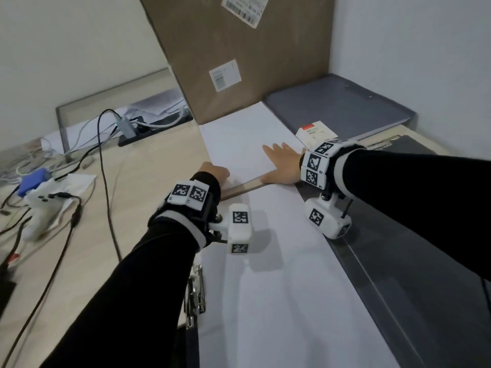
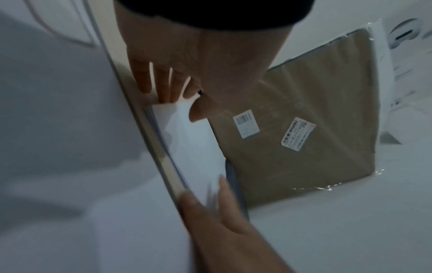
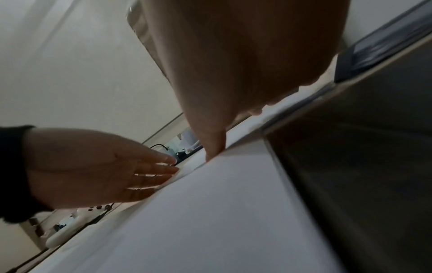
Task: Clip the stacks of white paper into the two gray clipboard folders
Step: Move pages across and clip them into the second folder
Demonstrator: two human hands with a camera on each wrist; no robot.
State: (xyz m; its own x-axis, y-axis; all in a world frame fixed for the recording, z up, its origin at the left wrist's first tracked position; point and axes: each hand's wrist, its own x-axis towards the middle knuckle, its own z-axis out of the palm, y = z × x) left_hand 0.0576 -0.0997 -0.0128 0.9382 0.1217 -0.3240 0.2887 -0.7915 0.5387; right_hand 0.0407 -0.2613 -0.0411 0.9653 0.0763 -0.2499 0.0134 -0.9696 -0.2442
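Wooden desk [image 1: 148,166], far left: white game controller [image 1: 39,208] among dark cables [image 1: 103,166]; behind them a grey hub [image 1: 126,128] on a black plate.

Left hand [image 1: 214,171]: at the near-left corner of the far paper stack [image 1: 239,144]; fingers [image 2: 163,83] straight and slightly spread, tips at the stack's edge, thumb over the top sheet; whether it pinches the sheets cannot be told.

Far paper stack: plain white, unprinted, lying flat on the desk against the foot of the cardboard box [image 1: 239,54].

Near paper stack [image 1: 279,288]: white, lying in the open gray clipboard folder [image 1: 398,261] nearest the camera; metal clip [image 1: 195,296] at its left edge.

Cardboard box: brown, upright, two white barcode labels; print too small to read.

Right hand [image 1: 284,163]: flat on the far stack's near-right corner, fingers spread, palm down, pressing on the sheets.

Small white carton [image 1: 316,134]: red stripe, text illegible; just beyond the right wrist.

Second gray clipboard folder [image 1: 340,110]: closed, in the far right corner beside the far stack.
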